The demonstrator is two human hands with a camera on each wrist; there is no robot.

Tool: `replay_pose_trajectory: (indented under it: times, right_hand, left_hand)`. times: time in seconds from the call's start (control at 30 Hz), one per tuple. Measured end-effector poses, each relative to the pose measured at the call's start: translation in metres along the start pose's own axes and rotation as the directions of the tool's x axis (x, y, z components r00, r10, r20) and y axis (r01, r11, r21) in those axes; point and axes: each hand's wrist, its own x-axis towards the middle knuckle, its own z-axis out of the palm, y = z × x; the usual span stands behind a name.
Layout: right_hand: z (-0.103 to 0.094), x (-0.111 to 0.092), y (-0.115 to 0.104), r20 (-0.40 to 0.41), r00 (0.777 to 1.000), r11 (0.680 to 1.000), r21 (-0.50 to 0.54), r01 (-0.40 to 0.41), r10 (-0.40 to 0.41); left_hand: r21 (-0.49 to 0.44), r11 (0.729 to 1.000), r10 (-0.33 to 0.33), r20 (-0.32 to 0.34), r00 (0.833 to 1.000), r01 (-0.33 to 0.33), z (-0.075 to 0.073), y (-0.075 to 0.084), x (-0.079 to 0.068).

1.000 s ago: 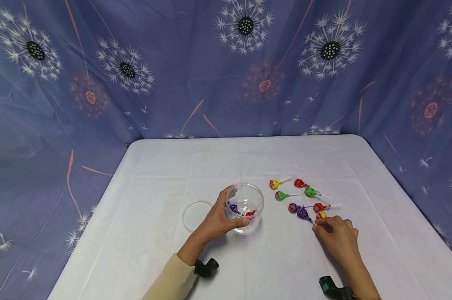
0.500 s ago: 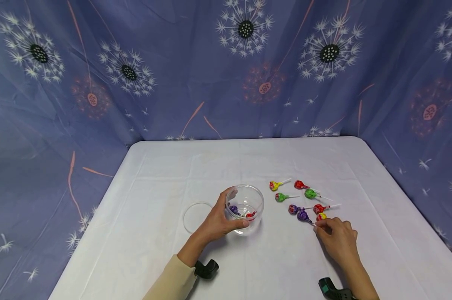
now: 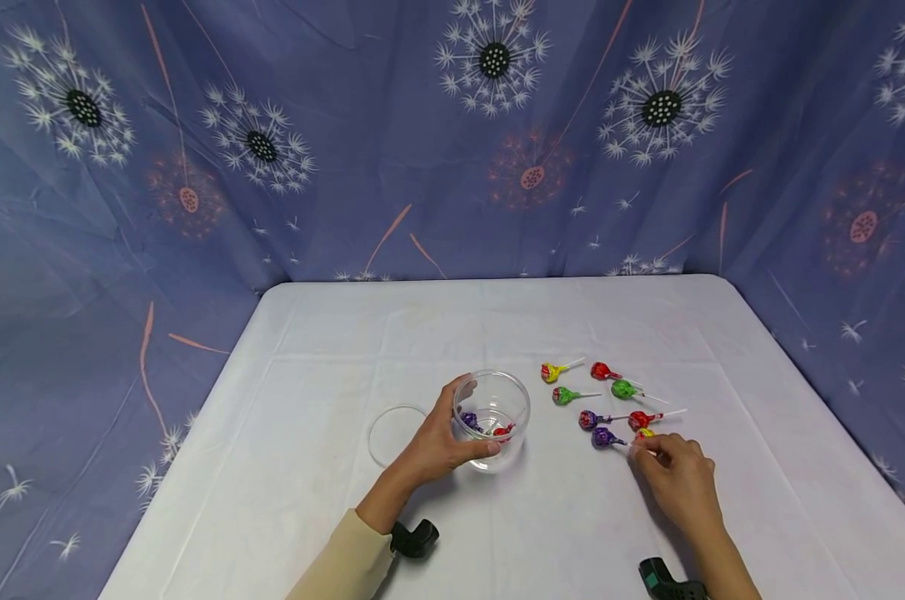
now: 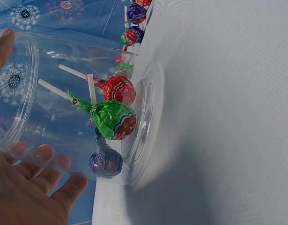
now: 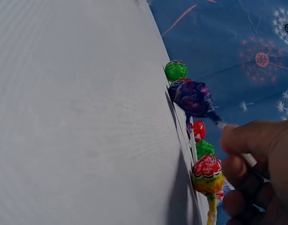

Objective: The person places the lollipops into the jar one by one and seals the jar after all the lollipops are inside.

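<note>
My left hand (image 3: 437,437) grips a clear plastic jar (image 3: 492,454) from its left side, thumb across the front. Inside the jar, in the left wrist view, are a red lollipop (image 4: 119,90), a green lollipop (image 4: 113,119) and a purple lollipop (image 4: 106,161). My right hand (image 3: 679,475) pinches the white stick of another purple lollipop (image 5: 193,98) between thumb and forefinger. That candy's head points left, toward the jar. Right by the fingers lies a yellow and red lollipop (image 5: 208,174), partly hidden by the hand in the head view.
Several more lollipops lie right of the jar, among them a yellow one (image 3: 549,372), a green one (image 3: 563,396) and a red one (image 3: 601,371). A thin clear ring-shaped lid (image 3: 370,437) lies left of the jar. Behind the white table (image 3: 332,333) hangs a blue dandelion-print curtain (image 3: 347,150).
The purple lollipop in my right fingers has swung, its head shifting slightly left and down and its stick now more level. My left hand and the jar keep their place.
</note>
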Motion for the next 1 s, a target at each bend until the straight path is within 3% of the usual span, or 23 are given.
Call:
replay_pose_trajectory:
  times: [0.27,0.63,1.0]
  right_hand:
    - [-0.009,0.004,-0.012,-0.035,0.999,0.997,0.074,-0.018,0.02]
    - [-0.012,0.014,-0.033,0.019,0.996,0.975,0.199,-0.095,0.093]
    - [-0.014,0.025,-0.062,0.021,1.0,0.962,0.271,-0.027,0.022]
  left_hand:
    - [-0.004,1.0,-0.012,-0.001,1.0,0.012,0.0,0.001,0.0]
    - [-0.005,1.0,-0.006,0.0,1.0,0.006,0.001,-0.001,0.0]
    - [-0.014,1.0,-0.003,0.001,1.0,0.003,0.0,0.0,0.001]
